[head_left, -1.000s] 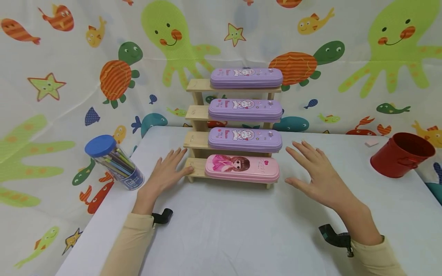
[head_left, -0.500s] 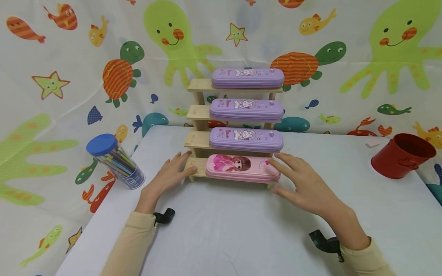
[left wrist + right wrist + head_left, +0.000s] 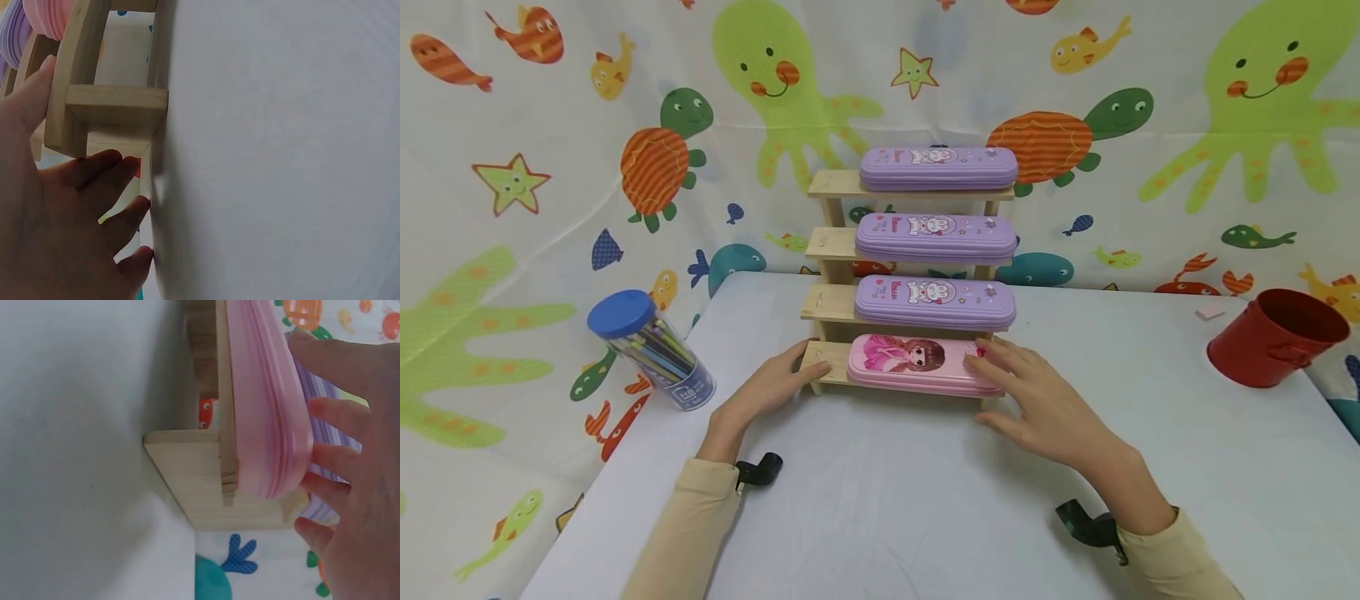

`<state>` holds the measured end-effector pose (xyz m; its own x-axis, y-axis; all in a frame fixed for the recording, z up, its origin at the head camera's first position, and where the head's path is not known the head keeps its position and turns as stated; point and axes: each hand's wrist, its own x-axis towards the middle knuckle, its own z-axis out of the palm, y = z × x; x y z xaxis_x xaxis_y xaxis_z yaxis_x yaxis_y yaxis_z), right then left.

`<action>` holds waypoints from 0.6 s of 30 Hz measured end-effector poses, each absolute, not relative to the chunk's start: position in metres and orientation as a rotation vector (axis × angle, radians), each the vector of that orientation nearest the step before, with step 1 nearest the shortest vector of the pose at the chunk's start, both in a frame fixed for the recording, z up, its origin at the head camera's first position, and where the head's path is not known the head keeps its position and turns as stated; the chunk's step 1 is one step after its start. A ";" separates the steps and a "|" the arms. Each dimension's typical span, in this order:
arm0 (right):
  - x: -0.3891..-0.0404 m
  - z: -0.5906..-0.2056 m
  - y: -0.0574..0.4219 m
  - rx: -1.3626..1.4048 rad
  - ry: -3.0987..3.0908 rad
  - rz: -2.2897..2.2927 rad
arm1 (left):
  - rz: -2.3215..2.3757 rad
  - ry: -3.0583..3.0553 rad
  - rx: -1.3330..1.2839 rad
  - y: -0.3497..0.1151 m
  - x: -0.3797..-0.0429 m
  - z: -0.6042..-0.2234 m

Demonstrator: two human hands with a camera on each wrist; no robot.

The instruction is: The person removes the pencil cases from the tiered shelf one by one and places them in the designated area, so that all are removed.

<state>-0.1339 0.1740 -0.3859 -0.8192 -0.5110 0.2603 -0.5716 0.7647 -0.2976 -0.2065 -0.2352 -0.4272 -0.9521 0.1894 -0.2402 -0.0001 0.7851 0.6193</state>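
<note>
Compared with a second ago, we see the right hand (image 3: 1047, 407) moved inward: then it was apart from the rack, over the table (image 3: 880, 508), and now its fingers lie over the right end of the pink case (image 3: 921, 364). Its grip is wide, the fingers spread and the thumb out past the case's front edge; we cannot tell whether the fingertips press the lid. The left hand (image 3: 767, 387) has changed less, but its fingers, earlier stretched beside the wooden rack (image 3: 825, 302), now bend behind the end of the lowest shelf (image 3: 837, 352) while the thumb rests on top, so we read a narrow hold on that corner. The pink case lies where it lay, flat on the lowest shelf, set toward the right with bare wood at its left. We find it long, round-cornered and glossy, with a brown-haired doll and bright pink shapes on its lid; lettering toward the right is partly covered by the fingers. From the right wrist, we see its side carrying fine ribbed bands. Above it, three purple cases (image 3: 935, 304) sit unmoved, one per shelf. To our left stands the blue-lidded tub (image 3: 651, 346); to our right, the red bucket (image 3: 1240, 342).
</note>
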 end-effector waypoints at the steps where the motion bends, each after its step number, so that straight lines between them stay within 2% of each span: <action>1: -0.135 -0.387 0.173 0.864 -2.800 0.546 | 0.949 2.676 0.144 -0.235 -0.206 -0.427; 18: -0.144 -0.389 0.163 0.794 -2.850 0.519 | 1.241 2.536 0.176 -0.232 -0.209 -0.431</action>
